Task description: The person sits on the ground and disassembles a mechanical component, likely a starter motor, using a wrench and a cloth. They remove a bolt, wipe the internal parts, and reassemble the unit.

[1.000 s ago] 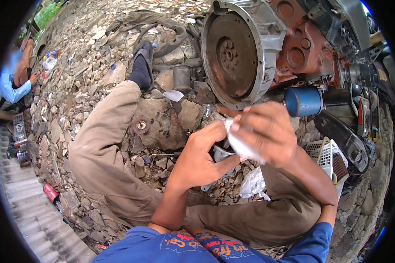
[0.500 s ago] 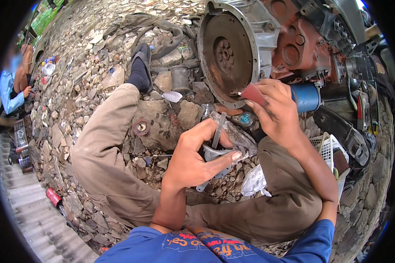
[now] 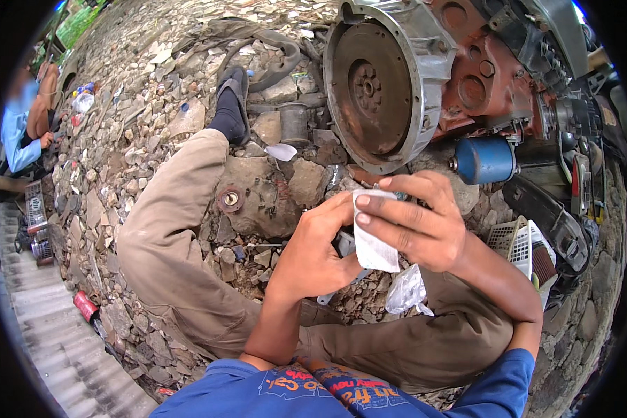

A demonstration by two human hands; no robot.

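A piece of sandpaper (image 3: 376, 242), pale back showing, is pinched in the fingers of my right hand (image 3: 425, 221). It stands over the grey metal part (image 3: 344, 244) that my left hand (image 3: 310, 251) grips. Most of that part is hidden behind the sandpaper and my fingers. Whether the sandpaper's abrasive face touches the metal I cannot tell. Both hands are close together above the stony ground, between my bent legs. Beyond the left hand, a small round rusty piece (image 3: 230, 200) lies on a flat rock.
An engine block (image 3: 491, 83) with a round flywheel (image 3: 368, 87) stands beyond my hands, a blue filter (image 3: 484, 160) on its side. A clear plastic bag (image 3: 407, 291) lies by my right leg. A white basket (image 3: 512, 240) is at right. Another person (image 3: 24, 132) sits far left.
My right hand has come down and left from near the flywheel to the metal part. The sandpaper has turned from its reddish face to its pale back. The left hand has shifted slightly.
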